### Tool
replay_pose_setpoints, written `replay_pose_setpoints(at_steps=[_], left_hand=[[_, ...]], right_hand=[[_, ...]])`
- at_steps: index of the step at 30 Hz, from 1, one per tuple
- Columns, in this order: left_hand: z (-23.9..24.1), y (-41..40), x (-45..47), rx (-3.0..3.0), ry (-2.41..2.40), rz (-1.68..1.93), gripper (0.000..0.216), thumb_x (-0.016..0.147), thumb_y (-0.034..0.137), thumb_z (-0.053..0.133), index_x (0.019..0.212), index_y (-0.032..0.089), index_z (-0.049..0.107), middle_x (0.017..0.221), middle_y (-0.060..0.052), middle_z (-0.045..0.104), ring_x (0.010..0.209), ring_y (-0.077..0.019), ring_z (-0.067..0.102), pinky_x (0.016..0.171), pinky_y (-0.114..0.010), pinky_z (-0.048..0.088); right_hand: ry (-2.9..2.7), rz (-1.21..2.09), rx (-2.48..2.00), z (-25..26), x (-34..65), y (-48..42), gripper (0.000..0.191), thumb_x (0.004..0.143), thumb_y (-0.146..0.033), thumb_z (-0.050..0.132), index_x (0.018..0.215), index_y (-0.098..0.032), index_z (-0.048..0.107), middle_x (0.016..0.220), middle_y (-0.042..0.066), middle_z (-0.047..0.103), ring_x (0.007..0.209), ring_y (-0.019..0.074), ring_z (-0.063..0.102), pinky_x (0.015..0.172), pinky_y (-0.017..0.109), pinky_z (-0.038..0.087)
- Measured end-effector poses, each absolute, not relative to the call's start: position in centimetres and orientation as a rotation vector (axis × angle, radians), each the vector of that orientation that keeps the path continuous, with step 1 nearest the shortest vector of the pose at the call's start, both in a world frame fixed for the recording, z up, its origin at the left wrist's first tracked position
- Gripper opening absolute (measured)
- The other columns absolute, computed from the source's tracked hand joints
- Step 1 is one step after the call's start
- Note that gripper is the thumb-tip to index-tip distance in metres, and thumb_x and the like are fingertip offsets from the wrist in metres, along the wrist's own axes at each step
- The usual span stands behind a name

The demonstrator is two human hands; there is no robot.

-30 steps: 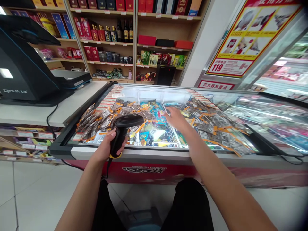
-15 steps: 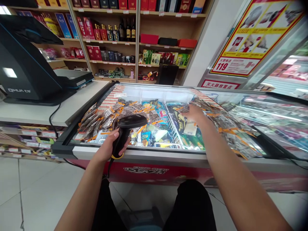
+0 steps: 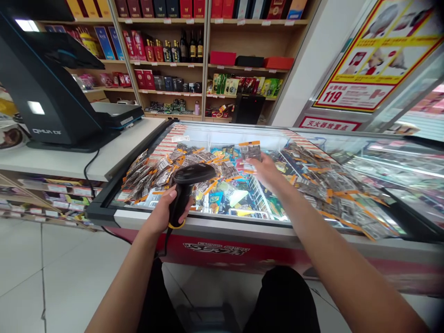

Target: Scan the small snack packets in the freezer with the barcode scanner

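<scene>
My left hand (image 3: 165, 209) is wrapped round the handle of a black barcode scanner (image 3: 194, 174), whose cable hangs down past the freezer's front edge. Between the fingers of my right hand (image 3: 265, 170) is a small snack packet (image 3: 250, 151) with an orange top strip and a barcode, raised above the freezer. Similar packets lie in a heap on the left (image 3: 145, 178) and in another heap on the right (image 3: 340, 199), on the glass top. Below the glass, colourful ice cream packs (image 3: 232, 194) fill wire baskets.
A chest freezer (image 3: 215, 240) with a red front stands before my knees. At the left, a counter (image 3: 100, 169) carries a dark scale with a screen (image 3: 65, 106). Shelves of boxes and bottles (image 3: 190, 46) line the back wall; a poster (image 3: 378, 60) hangs at the right.
My right hand has come up and left from the right-hand heap, now with a packet in its fingers. The scanner stays in my left hand. The view has shifted slightly left.
</scene>
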State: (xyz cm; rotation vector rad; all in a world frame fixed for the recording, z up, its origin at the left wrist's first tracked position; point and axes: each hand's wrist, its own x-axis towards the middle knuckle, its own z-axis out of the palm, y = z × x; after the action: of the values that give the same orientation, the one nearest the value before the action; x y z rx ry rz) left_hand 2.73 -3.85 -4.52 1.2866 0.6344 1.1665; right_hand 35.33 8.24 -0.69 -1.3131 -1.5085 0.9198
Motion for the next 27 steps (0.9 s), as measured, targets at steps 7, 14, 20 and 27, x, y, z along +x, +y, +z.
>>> replay_pose_setpoints(at_steps=[7, 14, 20, 27], left_hand=[[-4.2, -3.9, 3.0, 1.252, 0.619, 1.284, 0.060, 0.091, 0.076, 0.060, 0.106, 0.018, 0.059, 0.069, 0.003, 0.058, 0.038, -0.0086, 0.042, 0.038, -0.023, 0.031], [-4.4, -3.9, 2.8, 1.296, 0.664, 1.232, 0.059, 0.095, 0.075, 0.054, 0.105, 0.017, 0.060, 0.070, 0.002, 0.059, 0.040, -0.0086, 0.042, 0.040, -0.023, 0.031], [-4.4, -3.9, 2.7, 1.301, 0.639, 1.235, 0.059, 0.096, 0.074, 0.053, 0.104, 0.017, 0.059, 0.070, 0.001, 0.059, 0.040, -0.0086, 0.042, 0.040, -0.023, 0.031], [-4.4, -3.8, 2.9, 1.257, 0.620, 1.256, 0.057, 0.093, 0.074, 0.057, 0.102, 0.018, 0.059, 0.070, 0.002, 0.058, 0.039, -0.0088, 0.042, 0.039, -0.023, 0.031]], right_hand=[[-1.618, 1.083, -1.294, -0.5, 29.8, 2.0, 0.042, 0.101, -0.062, 0.063, 0.130, -0.032, 0.066, 0.133, 0.011, 0.078, 0.135, 0.0371, 0.068, 0.120, 0.059, 0.051], [-1.614, 1.064, -1.234, -1.6, 29.9, 2.4, 0.042, 0.099, -0.067, 0.064, 0.117, -0.029, 0.066, 0.124, 0.011, 0.079, 0.127, 0.0370, 0.071, 0.122, 0.061, 0.047], [-1.561, 1.086, -1.119, -1.9, 29.7, 2.5, 0.033, 0.097, -0.057, 0.067, 0.117, -0.031, 0.063, 0.122, 0.008, 0.079, 0.115, 0.0316, 0.075, 0.117, 0.055, 0.051], [-1.478, 0.763, -1.284, -1.8, 31.2, 4.2, 0.036, 0.094, -0.056, 0.067, 0.115, -0.027, 0.066, 0.119, 0.010, 0.078, 0.120, 0.0347, 0.071, 0.112, 0.053, 0.054]])
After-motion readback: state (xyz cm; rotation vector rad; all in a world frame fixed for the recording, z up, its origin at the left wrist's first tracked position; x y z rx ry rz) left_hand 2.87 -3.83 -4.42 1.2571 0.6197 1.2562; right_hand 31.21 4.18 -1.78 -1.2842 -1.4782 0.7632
